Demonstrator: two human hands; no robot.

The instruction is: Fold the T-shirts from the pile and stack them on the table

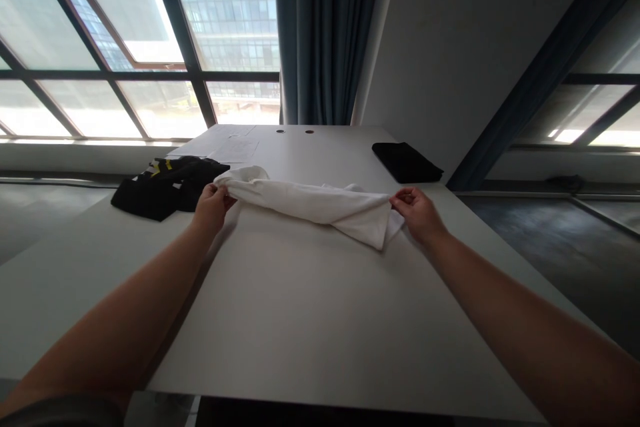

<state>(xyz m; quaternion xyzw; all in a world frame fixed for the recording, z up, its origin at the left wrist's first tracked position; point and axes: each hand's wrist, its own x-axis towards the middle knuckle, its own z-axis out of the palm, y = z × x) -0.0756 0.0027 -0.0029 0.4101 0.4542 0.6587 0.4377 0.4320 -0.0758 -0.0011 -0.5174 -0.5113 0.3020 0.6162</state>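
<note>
A white cloth garment [310, 203] is stretched across the middle of the white table [300, 320], bunched into a long band. My left hand [213, 207] pinches its left end, fingers closed on the fabric. My right hand [417, 213] grips the right end, where a folded corner hangs down toward me. Both arms reach forward over the table.
A crumpled black garment with yellow marks [167, 187] lies at the left, just beyond my left hand. A folded black cloth [406, 161] sits at the far right edge. Paper sheets [227, 147] lie at the back. Windows and a curtain [325, 33] stand behind.
</note>
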